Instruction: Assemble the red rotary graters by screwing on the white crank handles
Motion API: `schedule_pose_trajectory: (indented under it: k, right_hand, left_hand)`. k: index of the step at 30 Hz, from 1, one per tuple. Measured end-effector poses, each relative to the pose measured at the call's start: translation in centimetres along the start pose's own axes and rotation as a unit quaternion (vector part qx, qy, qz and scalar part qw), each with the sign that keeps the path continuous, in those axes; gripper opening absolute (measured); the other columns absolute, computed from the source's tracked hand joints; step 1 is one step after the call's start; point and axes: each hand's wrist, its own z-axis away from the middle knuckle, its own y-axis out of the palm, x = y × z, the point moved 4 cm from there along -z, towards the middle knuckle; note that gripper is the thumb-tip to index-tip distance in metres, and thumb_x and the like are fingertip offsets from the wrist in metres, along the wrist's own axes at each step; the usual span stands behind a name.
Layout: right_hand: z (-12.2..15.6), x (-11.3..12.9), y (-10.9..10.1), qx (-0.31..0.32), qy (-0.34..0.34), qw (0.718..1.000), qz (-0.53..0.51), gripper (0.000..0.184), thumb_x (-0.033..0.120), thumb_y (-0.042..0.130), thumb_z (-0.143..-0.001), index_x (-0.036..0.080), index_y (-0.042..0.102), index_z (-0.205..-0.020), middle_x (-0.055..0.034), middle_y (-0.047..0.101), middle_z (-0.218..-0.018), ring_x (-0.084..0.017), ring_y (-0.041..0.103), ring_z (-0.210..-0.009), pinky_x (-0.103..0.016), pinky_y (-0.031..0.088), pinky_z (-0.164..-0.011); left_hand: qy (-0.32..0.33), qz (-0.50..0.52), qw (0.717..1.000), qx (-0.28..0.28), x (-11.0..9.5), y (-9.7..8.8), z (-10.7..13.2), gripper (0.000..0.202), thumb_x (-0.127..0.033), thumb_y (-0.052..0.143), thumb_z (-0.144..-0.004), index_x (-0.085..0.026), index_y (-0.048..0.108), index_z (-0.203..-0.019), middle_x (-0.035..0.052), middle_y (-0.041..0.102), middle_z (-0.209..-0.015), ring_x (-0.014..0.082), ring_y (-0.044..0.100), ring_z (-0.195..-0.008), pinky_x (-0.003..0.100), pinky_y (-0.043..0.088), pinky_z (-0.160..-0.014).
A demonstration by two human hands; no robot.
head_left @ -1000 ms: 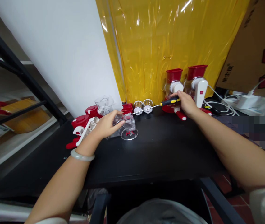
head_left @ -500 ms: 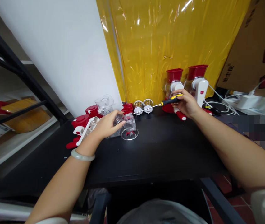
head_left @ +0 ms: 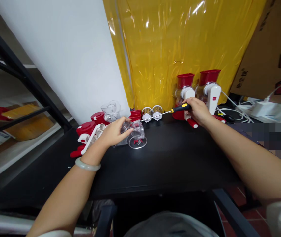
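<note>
My left hand (head_left: 117, 132) is closed around a clear plastic grater body (head_left: 138, 129), which lies on its side on the black table. Small red parts show through its round clear end. In my right hand (head_left: 198, 111) is a screwdriver (head_left: 177, 108) with a black and yellow handle, gripped at the handle's end. Its long shaft points left, and the tip meets the clear body's right side; exactly where it sits inside is too small to tell. Two metal grater drums (head_left: 157, 112) stand behind the shaft.
Two assembled red and white rotary graters (head_left: 210, 90) stand at the back right, by white cables and a charger (head_left: 264, 107). Red bases (head_left: 86, 127), a white crank arm (head_left: 94, 136) and another clear body (head_left: 111, 110) are at the left. Yellow plastic sheeting (head_left: 180, 39) hangs behind the table.
My right hand has shifted its grip on the screwdriver handle, its fingers now bunched at the handle's end. My left hand and the clear body have hardly moved.
</note>
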Motion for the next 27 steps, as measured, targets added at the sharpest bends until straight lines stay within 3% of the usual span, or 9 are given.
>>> schedule_pose_trajectory:
  k: [7, 12, 17, 20, 22, 24, 27]
  right_hand:
    - [-0.1, 0.05, 0.09, -0.023, 0.024, 0.997, -0.067, 0.005, 0.022, 0.058, -0.073, 0.022, 0.063, -0.072, -0.0006, 0.059, -0.066, -0.012, 0.052, -0.054, -0.023, 0.042, -0.046]
    - [0.4, 0.41, 0.2, 0.024, 0.037, 0.989, -0.14, 0.019, 0.015, 0.056, -0.063, 0.021, 0.064, -0.079, -0.0022, 0.064, -0.075, -0.014, 0.057, -0.058, -0.027, 0.047, -0.049]
    - [0.14, 0.26, -0.1, 0.031, 0.008, 0.994, -0.104, 0.009, 0.03, 0.064, -0.074, 0.022, 0.064, -0.078, -0.0022, 0.065, -0.074, -0.014, 0.058, -0.056, -0.027, 0.048, -0.046]
    - [-0.09, 0.06, -0.55, 0.013, -0.01, 1.0, -0.007, 0.034, 0.054, 0.058, -0.088, 0.022, 0.065, -0.078, -0.0018, 0.061, -0.061, -0.013, 0.054, -0.045, -0.026, 0.044, -0.04]
    - [-0.13, 0.01, -0.72, 0.017, -0.024, 0.998, 0.061, 0.044, 0.063, 0.056, -0.09, 0.022, 0.065, -0.078, 0.0, 0.055, -0.051, -0.012, 0.049, -0.038, -0.025, 0.039, -0.036]
    - [-0.16, -0.05, -0.74, 0.027, -0.034, 0.995, 0.086, 0.042, 0.064, 0.063, -0.086, 0.023, 0.065, -0.079, 0.0027, 0.05, -0.046, -0.011, 0.045, -0.036, -0.024, 0.035, -0.035]
    - [-0.33, -0.28, -0.68, 0.031, -0.021, 0.999, 0.028, 0.036, 0.058, 0.074, -0.08, 0.024, 0.063, -0.083, 0.0046, 0.054, -0.052, -0.009, 0.044, -0.037, -0.022, 0.036, -0.035]
  left_hand:
    - [-0.005, -0.005, 1.0, 0.004, -0.01, -0.01, -0.03, 0.045, -0.057, 0.053, -0.092, -0.021, 0.055, -0.12, 0.0136, 0.067, -0.132, 0.033, 0.065, -0.117, 0.049, 0.051, -0.096]
    - [0.005, -0.001, 1.0, 0.001, -0.09, -0.01, 0.01, 0.044, -0.055, 0.053, -0.093, -0.02, 0.055, -0.119, 0.0138, 0.067, -0.131, 0.0322, 0.064, -0.119, 0.049, 0.051, -0.098]
    - [0.006, -0.008, 1.0, -0.006, -0.13, 0.03, 0.12, 0.043, -0.054, 0.054, -0.093, -0.02, 0.055, -0.119, 0.0137, 0.067, -0.131, 0.032, 0.065, -0.118, 0.049, 0.053, -0.096]
    - [0.008, -0.016, 1.0, -0.009, -0.2, 0.1, 0.11, 0.041, -0.053, 0.054, -0.093, -0.02, 0.056, -0.118, 0.0139, 0.068, -0.129, 0.0317, 0.067, -0.114, 0.048, 0.054, -0.093]
    - [0.01, -0.023, 1.0, -0.012, -0.28, 0.1, 0.1, 0.041, -0.052, 0.053, -0.093, -0.02, 0.056, -0.117, 0.0141, 0.069, -0.126, 0.0313, 0.068, -0.11, 0.048, 0.055, -0.092]
    - [0.009, -0.03, 0.999, -0.014, -0.32, 0.09, 0.09, 0.041, -0.052, 0.053, -0.093, -0.019, 0.057, -0.117, 0.0141, 0.07, -0.122, 0.0311, 0.069, -0.108, 0.048, 0.055, -0.09]
    - [0.006, -0.035, 0.999, -0.018, -0.34, 0.05, 0.12, 0.042, -0.052, 0.053, -0.093, -0.019, 0.056, -0.119, 0.0138, 0.071, -0.121, 0.0309, 0.069, -0.107, 0.048, 0.055, -0.089]
